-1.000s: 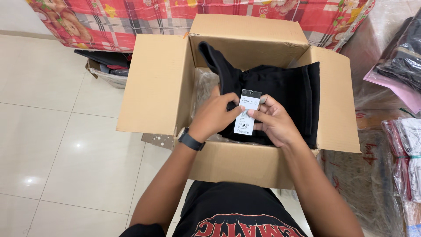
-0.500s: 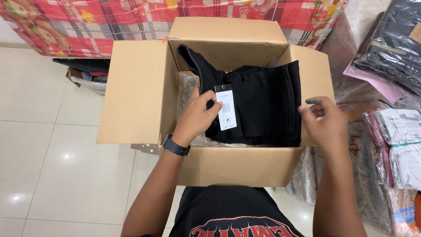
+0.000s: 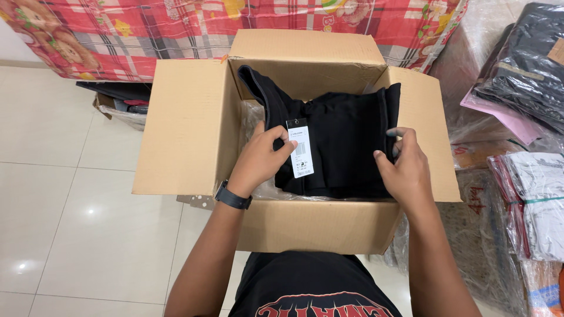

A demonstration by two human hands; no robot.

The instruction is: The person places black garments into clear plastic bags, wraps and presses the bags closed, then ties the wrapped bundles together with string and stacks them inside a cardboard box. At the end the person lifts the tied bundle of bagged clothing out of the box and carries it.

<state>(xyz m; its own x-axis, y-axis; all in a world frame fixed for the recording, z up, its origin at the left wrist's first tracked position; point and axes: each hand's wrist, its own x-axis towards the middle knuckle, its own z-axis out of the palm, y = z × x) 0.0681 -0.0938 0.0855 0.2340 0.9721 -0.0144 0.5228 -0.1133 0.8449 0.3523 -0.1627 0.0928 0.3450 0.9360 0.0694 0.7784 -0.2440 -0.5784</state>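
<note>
While left hand pinches black garment by its tag & right hand grips its right edge, inside cardboard box: soft, light, floppy; best held at both side edges.

Single view, head-worn camera. Looks steeply down and slightly forward from above the person's chest. Close range: open cardboard box fills the centre, both forearms enter from the bottom edge. Tiled floor at left, bagged clothes at right, patterned cloth along the top edge.
</note>
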